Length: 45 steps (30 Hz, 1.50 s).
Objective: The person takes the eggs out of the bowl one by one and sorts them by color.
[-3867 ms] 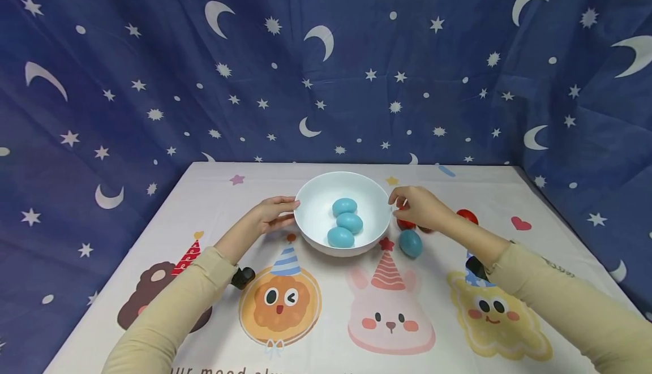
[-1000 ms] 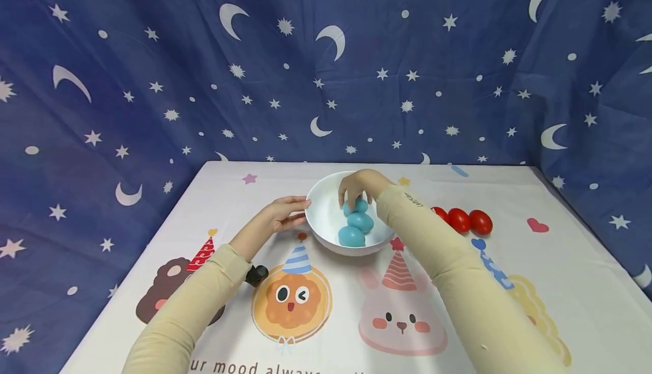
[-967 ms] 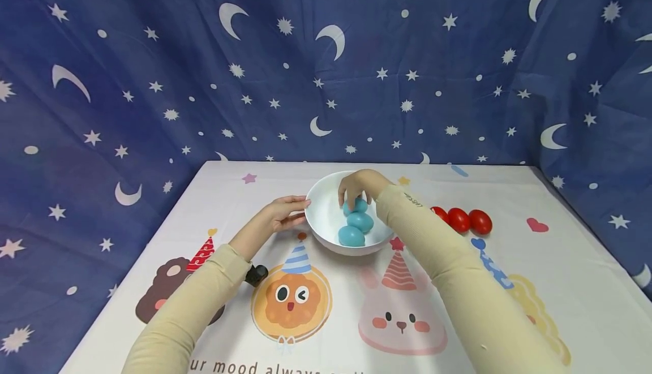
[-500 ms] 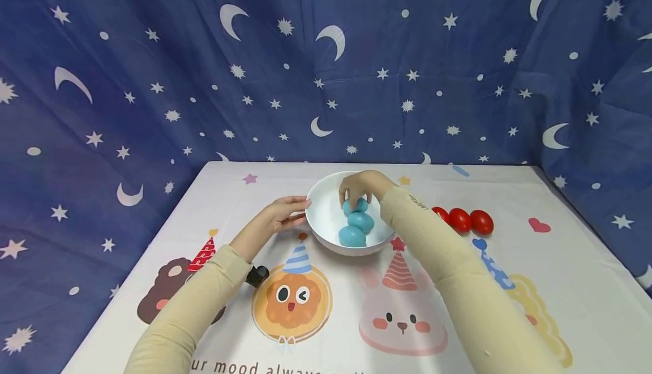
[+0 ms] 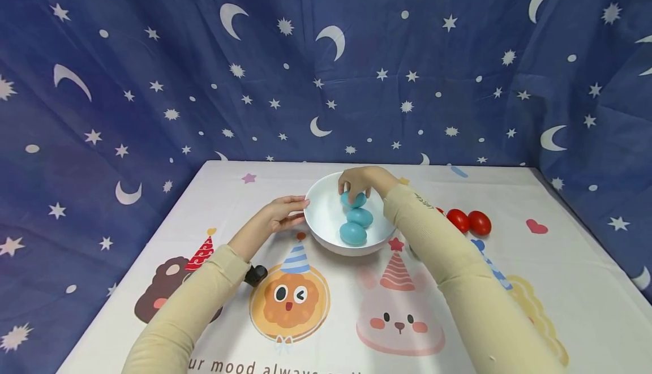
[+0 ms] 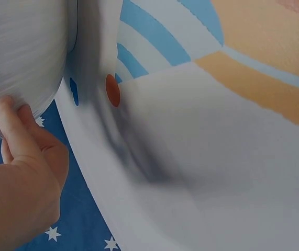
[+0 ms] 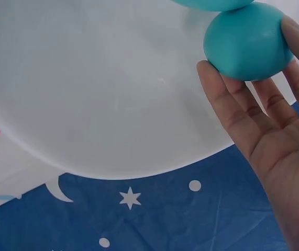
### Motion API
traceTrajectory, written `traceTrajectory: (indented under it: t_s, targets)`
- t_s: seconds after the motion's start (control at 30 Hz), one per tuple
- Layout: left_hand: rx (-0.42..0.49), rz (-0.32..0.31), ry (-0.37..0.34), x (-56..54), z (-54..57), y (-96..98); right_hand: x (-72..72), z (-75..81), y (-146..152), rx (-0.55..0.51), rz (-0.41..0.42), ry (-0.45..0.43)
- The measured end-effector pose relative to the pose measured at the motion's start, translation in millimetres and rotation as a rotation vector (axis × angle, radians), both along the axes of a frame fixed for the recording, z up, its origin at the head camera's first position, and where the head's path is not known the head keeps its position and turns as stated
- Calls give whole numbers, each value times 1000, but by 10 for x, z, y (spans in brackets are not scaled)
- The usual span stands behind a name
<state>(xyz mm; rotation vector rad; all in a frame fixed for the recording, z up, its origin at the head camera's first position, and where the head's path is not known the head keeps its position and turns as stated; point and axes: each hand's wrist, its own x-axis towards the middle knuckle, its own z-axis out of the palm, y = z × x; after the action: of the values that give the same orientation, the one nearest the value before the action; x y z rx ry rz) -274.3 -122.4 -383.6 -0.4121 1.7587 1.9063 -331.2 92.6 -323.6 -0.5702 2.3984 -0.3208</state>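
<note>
A white bowl (image 5: 321, 215) stands at the back middle of the table, holding several blue eggs. My left hand (image 5: 285, 214) grips the bowl's left side; in the left wrist view the fingers (image 6: 15, 130) lie against its outer wall. Inside the bowl, my right hand (image 5: 359, 180) pinches the rearmost blue egg (image 7: 248, 44) between thumb and fingertips. Just in front of it lie a second blue egg (image 5: 360, 217) and a third blue egg (image 5: 352, 233), in a close row.
Right of the bowl, a red egg (image 5: 458, 220) and another red egg (image 5: 479, 223) lie side by side, a further one partly behind the right sleeve (image 5: 438, 244). The printed white tablecloth (image 5: 336, 306) ends at a blue starry curtain (image 5: 326, 80).
Since the earliest frame, my right hand has gone from the bowl's right rim onto the rear egg. In the last half second, it and the eggs have shifted slightly backward. My left hand stays put.
</note>
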Motion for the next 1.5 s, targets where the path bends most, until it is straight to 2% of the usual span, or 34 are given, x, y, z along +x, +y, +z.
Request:
traceTrajectory:
  t_s: [0.33, 0.7, 1.1, 1.33, 1.5]
  targets:
    - [-12, -3, 3, 6, 0, 16, 8, -3, 76, 8, 25, 98]
    - [-16, 4, -14, -7, 39, 18, 67, 22, 214, -95, -6, 108]
    - [-15, 1, -6, 4, 23, 13, 146, 37, 285, -113, 62, 144]
    - [-23, 2, -12, -4, 10, 27, 234, 67, 344, -165, 79, 164]
    - [-31, -5, -8, -16, 0, 15, 268, 79, 417, -260, 96, 190]
